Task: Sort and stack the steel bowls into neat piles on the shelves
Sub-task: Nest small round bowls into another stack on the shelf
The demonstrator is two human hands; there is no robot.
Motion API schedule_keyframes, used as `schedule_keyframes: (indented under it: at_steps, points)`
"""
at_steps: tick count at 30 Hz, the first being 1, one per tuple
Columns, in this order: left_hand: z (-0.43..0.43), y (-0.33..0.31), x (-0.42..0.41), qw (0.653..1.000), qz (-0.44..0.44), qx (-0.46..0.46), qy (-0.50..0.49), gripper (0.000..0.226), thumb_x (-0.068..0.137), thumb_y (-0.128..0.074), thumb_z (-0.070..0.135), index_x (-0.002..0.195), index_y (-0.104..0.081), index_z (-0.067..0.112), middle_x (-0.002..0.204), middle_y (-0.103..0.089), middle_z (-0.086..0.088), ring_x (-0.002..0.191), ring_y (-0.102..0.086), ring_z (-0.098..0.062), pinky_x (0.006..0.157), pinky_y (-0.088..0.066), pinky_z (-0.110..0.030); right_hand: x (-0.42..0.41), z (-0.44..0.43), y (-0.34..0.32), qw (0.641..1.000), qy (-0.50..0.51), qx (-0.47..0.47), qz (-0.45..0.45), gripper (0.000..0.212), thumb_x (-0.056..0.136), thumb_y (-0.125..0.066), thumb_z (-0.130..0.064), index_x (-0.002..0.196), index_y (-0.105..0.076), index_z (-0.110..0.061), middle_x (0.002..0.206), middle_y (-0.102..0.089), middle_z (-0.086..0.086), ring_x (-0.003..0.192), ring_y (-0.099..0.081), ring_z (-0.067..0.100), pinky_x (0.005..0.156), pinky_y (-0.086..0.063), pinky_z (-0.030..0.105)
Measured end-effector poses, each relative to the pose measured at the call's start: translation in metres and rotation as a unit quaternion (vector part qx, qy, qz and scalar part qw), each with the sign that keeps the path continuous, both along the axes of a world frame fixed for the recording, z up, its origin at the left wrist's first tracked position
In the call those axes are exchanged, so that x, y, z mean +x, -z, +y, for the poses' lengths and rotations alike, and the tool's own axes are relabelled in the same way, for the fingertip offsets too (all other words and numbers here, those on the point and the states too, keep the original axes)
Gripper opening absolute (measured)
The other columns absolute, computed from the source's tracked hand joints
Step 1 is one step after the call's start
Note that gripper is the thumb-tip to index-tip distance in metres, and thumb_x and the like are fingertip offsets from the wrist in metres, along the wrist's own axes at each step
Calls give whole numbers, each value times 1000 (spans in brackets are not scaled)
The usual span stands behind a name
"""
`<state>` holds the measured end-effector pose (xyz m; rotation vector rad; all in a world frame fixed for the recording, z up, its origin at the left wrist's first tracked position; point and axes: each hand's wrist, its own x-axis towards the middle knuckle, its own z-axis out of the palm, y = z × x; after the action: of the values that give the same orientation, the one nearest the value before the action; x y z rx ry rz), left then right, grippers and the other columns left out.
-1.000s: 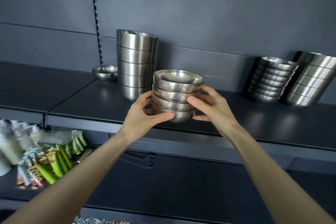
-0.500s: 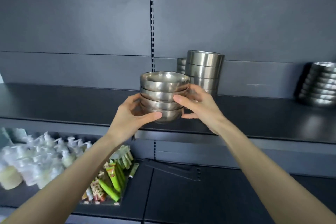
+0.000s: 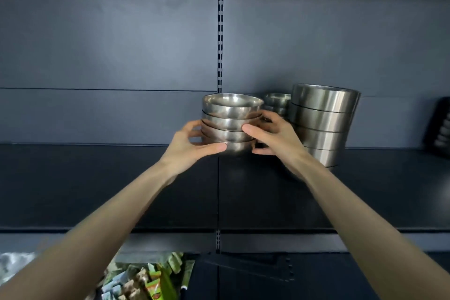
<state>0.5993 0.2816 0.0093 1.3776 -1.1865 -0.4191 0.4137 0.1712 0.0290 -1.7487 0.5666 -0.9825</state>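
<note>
A small stack of several steel bowls (image 3: 230, 124) is held between both hands, just above the dark shelf (image 3: 109, 178) near the upright slotted rail. My left hand (image 3: 190, 146) grips its left side, thumb under the lowest bowl. My right hand (image 3: 272, 139) grips the right side, thumb on the front. To the right stands a taller stack of larger steel bowls (image 3: 321, 124), leaning slightly. A small steel bowl (image 3: 277, 102) sits behind, between the two stacks, partly hidden.
At the far right edge another dark-shadowed bowl stack (image 3: 440, 126) is partly cut off. The shelf stretches bare to the left. Below, on the lower shelf, lie colourful packets (image 3: 151, 280) and a dark bracket piece (image 3: 248, 268).
Both hands carried the bowl stack leftward and further in over the shelf, toward the back wall. The view swung left, so the tall stack now sits right of my hands.
</note>
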Motion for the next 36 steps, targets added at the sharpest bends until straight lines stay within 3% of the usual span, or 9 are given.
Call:
schedule_keyframes:
  at_steps: [7,10,12,16,20,23,26,34,36]
  points:
    - [-73,5,52,998,3,25,52,65,64,-86,26,120,-55,30,113,-61,12,95,-59,13,73,-46,-6,44,-51,5,999,51,6,-12,64,76,-79,-31,133,-52,-23,115,-67,3,101,-66,18,85,-58,45]
    - [-98,10,70,996,5,36,75,63,64,-86,23,120,-58,28,116,-65,4,104,-63,-3,86,-47,-18,57,-65,12,997,74,-2,-7,67,76,-79,-33,135,-49,-25,115,-67,0,92,-66,11,81,-59,36]
    - [-114,14,80,994,8,37,98,61,65,-86,20,119,-60,27,115,-66,3,103,-65,-7,85,-49,-20,63,-74,17,996,91,-11,-12,68,75,-80,-34,135,-50,-27,112,-67,-5,95,-66,9,82,-57,31]
    - [-137,23,93,989,-4,46,140,56,64,-86,19,114,-61,29,105,-70,9,97,-65,1,73,-49,-9,70,-84,26,990,138,-29,11,73,73,-80,-37,137,-49,-25,113,-65,-10,111,-60,8,97,-51,35]
    - [-154,31,104,983,-18,53,173,55,63,-86,23,111,-62,33,104,-70,15,100,-63,3,80,-50,-13,76,-88,34,983,176,-42,20,69,74,-81,-34,134,-52,-18,116,-67,-6,113,-57,2,101,-48,32]
    - [-164,37,110,979,-23,63,191,68,61,-87,27,123,-59,25,113,-69,11,109,-60,0,94,-47,-22,80,-89,38,981,188,-48,23,67,73,-81,-32,133,-53,-18,116,-67,-7,113,-58,2,93,-46,15]
    - [-166,41,116,976,-33,76,203,80,55,-86,40,128,-56,27,117,-66,14,111,-58,2,96,-45,-22,84,-87,44,979,199,-44,17,63,73,-81,-32,129,-56,-21,111,-68,-14,104,-58,-10,82,-44,4]
    - [-168,50,119,968,-17,77,238,89,54,-83,39,135,-49,22,125,-61,9,108,-62,-2,91,-49,-17,89,-86,57,976,216,-36,18,51,75,-81,-29,113,-50,-43,99,-65,-19,89,-59,-19,71,-42,0]
    - [-167,51,119,967,-12,74,243,87,55,-83,37,134,-49,22,125,-61,8,105,-64,-2,90,-49,-17,89,-86,57,975,216,-37,18,51,74,-81,-30,117,-53,-38,100,-67,-16,91,-61,-15,72,-43,0]
